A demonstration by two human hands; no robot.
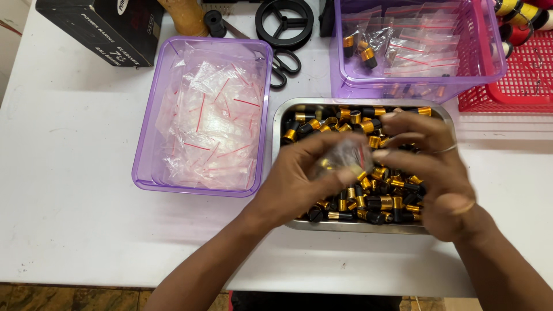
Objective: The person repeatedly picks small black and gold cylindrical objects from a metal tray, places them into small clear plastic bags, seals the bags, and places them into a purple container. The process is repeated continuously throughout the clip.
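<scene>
1. White table (69, 190) takes up the whole view, everything sits on it.
2. Purple plastic bin (148, 138) on the left side, full of empty little clear zip bags with red seal strips (210, 124).
3. Second purple bin (487, 72) at the top right, holding bags that already have parts in them. A red basket (521, 86) sits just beside it at the right edge.
4. Steel tray (277, 124) in the middle, loaded with small black-and-gold cylinder parts (377, 201) (a big loose pile, no order to it).
5. Black box (98, 29) in the top left corner, with a black reel (285, 23) and black-handled scissors (285, 63) lying along the top edge between the bins.
6. Left hand (294, 184) is over the tray, fingers curled and pinching one side of a small clear bag (345, 155).
7. Right hand (429, 173) has the other side of it, thumb and fingertips closed on the bag's edge, other fingers spread above the pile.
8. The small clear bag itself is held between both hands, just above the tray's middle. Too blurry to tell what's inside.
</scene>
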